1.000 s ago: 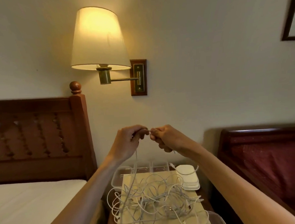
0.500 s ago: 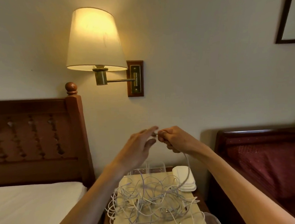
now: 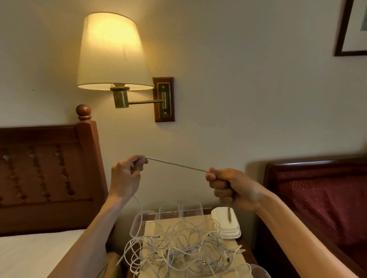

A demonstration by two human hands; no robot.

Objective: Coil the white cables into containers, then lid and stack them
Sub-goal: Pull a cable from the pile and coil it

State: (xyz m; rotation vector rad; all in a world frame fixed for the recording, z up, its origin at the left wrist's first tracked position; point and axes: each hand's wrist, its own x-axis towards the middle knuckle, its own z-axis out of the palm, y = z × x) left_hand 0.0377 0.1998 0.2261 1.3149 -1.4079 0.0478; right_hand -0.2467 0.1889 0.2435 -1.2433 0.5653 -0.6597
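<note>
A white cable (image 3: pixel 176 165) runs taut between my two raised hands. My left hand (image 3: pixel 125 179) pinches it at the upper left, and the cable drops from that hand down to the pile. My right hand (image 3: pixel 229 188) grips the other part in a fist, with a short end hanging below it. A tangled heap of white cables (image 3: pixel 179 250) lies on a tan mat on the nightstand. Several clear plastic containers (image 3: pixel 169 211) stand in a row behind the heap. A stack of white lids (image 3: pixel 226 225) sits at the right of it.
A wooden headboard (image 3: pixel 43 176) and white mattress (image 3: pixel 26 261) are on the left, a dark red bed (image 3: pixel 328 195) on the right. A lit wall lamp (image 3: pixel 111 51) hangs above. Another clear container (image 3: pixel 261 273) shows at the bottom edge.
My hands were together at the cable; now they have moved apart, stretching a length of cable between them. The right hand moved right and down.
</note>
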